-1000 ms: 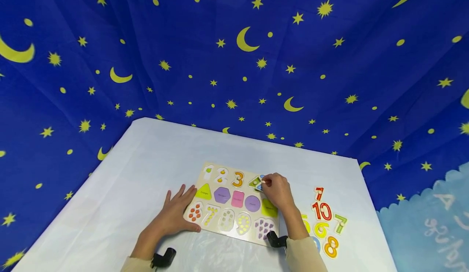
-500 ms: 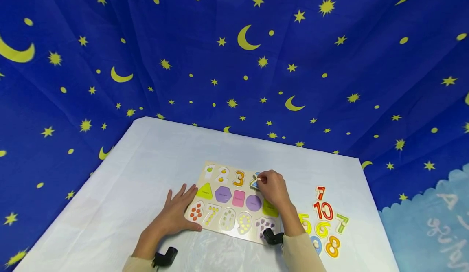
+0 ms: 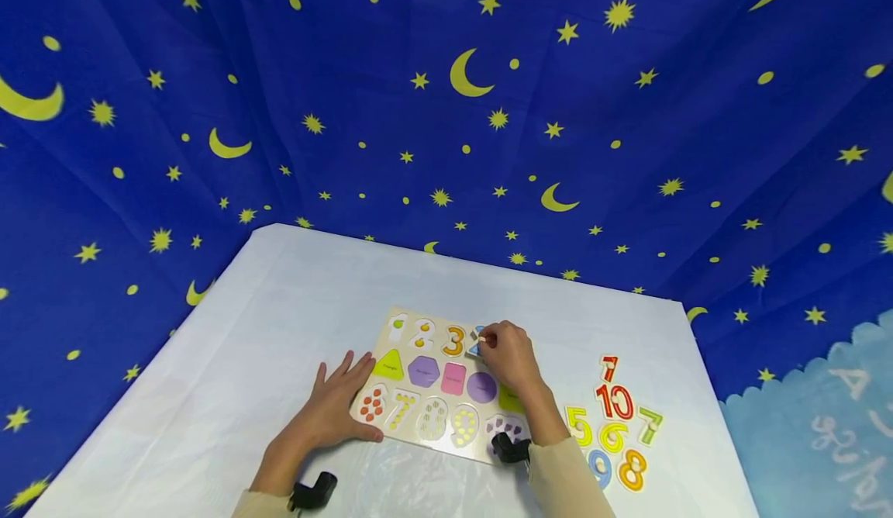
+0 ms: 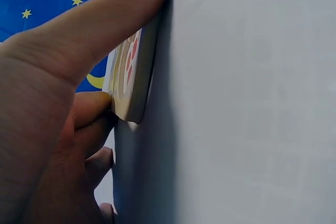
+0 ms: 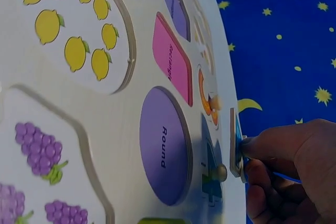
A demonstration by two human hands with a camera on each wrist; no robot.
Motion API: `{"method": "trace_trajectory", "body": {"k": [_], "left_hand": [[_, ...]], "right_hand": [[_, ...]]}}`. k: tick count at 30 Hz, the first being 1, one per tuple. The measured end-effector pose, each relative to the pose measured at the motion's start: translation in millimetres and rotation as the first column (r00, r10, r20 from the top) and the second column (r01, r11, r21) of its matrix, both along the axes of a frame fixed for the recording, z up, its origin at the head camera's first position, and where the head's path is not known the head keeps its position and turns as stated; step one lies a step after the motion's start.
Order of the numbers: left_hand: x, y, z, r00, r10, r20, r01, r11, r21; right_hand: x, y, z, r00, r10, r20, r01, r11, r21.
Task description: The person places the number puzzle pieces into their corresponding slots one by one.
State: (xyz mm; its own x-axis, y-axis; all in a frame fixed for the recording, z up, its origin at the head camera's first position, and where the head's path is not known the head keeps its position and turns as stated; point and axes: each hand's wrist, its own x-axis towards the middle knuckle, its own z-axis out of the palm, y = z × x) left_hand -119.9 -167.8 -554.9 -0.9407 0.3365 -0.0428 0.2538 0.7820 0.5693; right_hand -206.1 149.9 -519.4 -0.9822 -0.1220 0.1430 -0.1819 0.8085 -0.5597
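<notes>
My left hand lies at the left end of the wooden number puzzle board, fingers spread along its side and thumb at the front edge. In the left wrist view, fingertips touch the board's corner. My right hand pinches a blue number piece, seemingly the 2, by its knob. It is held above the back row, between the orange 3 and the green 4. In the right wrist view this blue piece appears edge-on, raised off the board.
Loose number pieces lie right of the board: red 1, red 10, yellow 5, yellow 6, green 7, orange 8, blue 9. A white table carries everything; starry blue cloth hangs behind.
My right hand has moved left with the blue piece, from over the 4 toward the 3. The 5 and 9 show more fully. My left hand stays put.
</notes>
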Motion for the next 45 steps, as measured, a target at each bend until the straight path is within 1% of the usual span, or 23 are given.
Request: {"method": "trace_trajectory", "body": {"k": [5,16,23,30,36,41,45], "left_hand": [[0.9,0.0,-0.2,1.0,0.001,0.005,-0.001,1.0,0.009],[1.9,-0.2,1.7,1.0,0.006,0.001,-0.006,1.0,0.004],[1.7,1.0,2.2,1.0,0.008,0.011,-0.008,1.0,-0.007],[1.6,0.9,2.8,1.0,0.021,0.023,-0.02,1.0,-0.014],[0.2,3.6,3.8,1.0,0.017,0.023,-0.017,1.0,-0.01],[1.1,3.9,3.6,1.0,0.018,0.017,-0.018,1.0,0.003],[1.8,3.7,2.9,1.0,0.025,0.015,-0.025,1.0,-0.001]], "right_hand": [[-1.1,-4.4,0.6,1.0,0.003,-0.004,-0.003,1.0,0.015],[-4.8,-15.2,-0.2,0.998,0.043,-0.05,-0.043,0.999,-0.005],[-5.6,-25.3,0.0,0.997,0.064,-0.053,-0.065,0.998,-0.015],[-8.9,-33.0,-4.2,0.994,0.087,-0.071,-0.088,0.996,-0.011],[-9.4,-33.2,-4.9,0.994,0.087,-0.071,-0.087,0.996,0.001],[-11.0,-36.2,-4.2,0.994,0.09,-0.059,-0.09,0.996,-0.005],[-11.9,-38.6,-3.7,0.994,0.096,-0.045,-0.096,0.995,0.007]]}}
